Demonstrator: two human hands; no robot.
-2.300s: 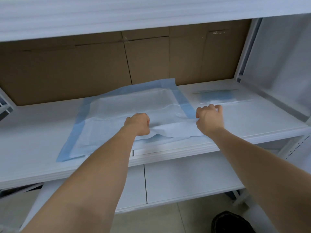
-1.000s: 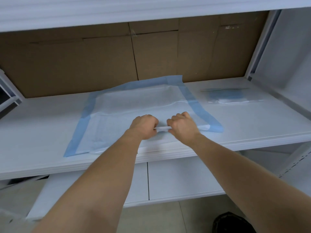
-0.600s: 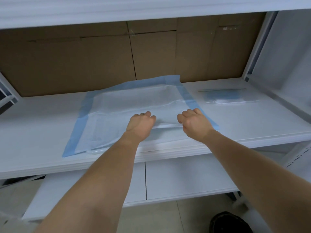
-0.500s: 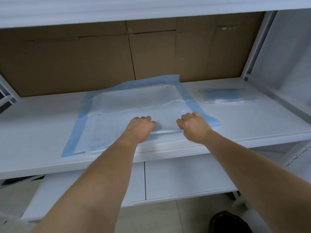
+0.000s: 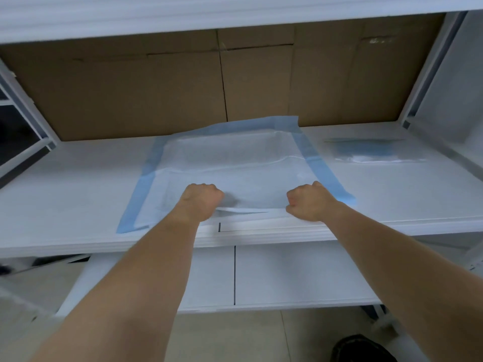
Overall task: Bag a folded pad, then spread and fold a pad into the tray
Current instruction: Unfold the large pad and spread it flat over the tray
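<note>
A white pad with a blue border (image 5: 230, 163) lies spread flat on the white shelf (image 5: 65, 194), its far edge curling up against the cardboard. My left hand (image 5: 201, 201) and my right hand (image 5: 309, 202) are both curled on the pad's near edge, about a hand's width apart, and each grips that edge. The near edge is lifted slightly between them. A folded blue pad inside a clear bag (image 5: 371, 154) lies on the shelf to the right of the spread pad.
Brown cardboard (image 5: 183, 82) backs the shelf. A white upper shelf (image 5: 235, 11) overhangs the work area, and a lower white shelf (image 5: 287, 273) sits under my arms. A white upright (image 5: 428, 71) bounds the right side. A dark shoe (image 5: 363, 348) shows on the floor.
My hands came together at the middle of the pad's near edge, then moved apart along it. The right near corner now lies flat and spread out.
</note>
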